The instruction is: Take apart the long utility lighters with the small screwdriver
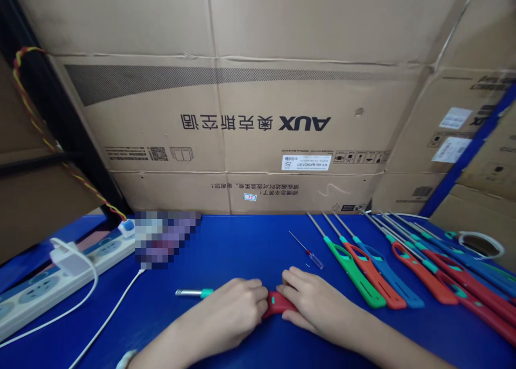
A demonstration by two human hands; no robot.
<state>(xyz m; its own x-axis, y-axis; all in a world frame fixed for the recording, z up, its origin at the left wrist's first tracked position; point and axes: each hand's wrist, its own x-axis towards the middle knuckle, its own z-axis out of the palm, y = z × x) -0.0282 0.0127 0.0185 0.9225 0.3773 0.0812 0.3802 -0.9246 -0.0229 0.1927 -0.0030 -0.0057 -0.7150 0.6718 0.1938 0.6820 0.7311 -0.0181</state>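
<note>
A red gas lighter (276, 303) with a teal collar and a metal barrel lies crosswise in both my hands, its barrel pointing left. My left hand (242, 306) is wrapped round it near the collar, hiding much of the body. On the handle end, the fingers of my right hand (303, 299) are closed, thumb below and fingers above. Just beyond my right hand lies a small screwdriver (315, 259) with a clear handle and thin shaft. A tiny pale sliver (307, 264) rests beside it.
To the right lie several lighters, among them a green one (355, 275), an orange one (377, 277) and a blue one (397, 277). A white power strip (44, 291) with cables runs along the left. Cardboard (258, 89) walls off the back of the blue table (226, 250).
</note>
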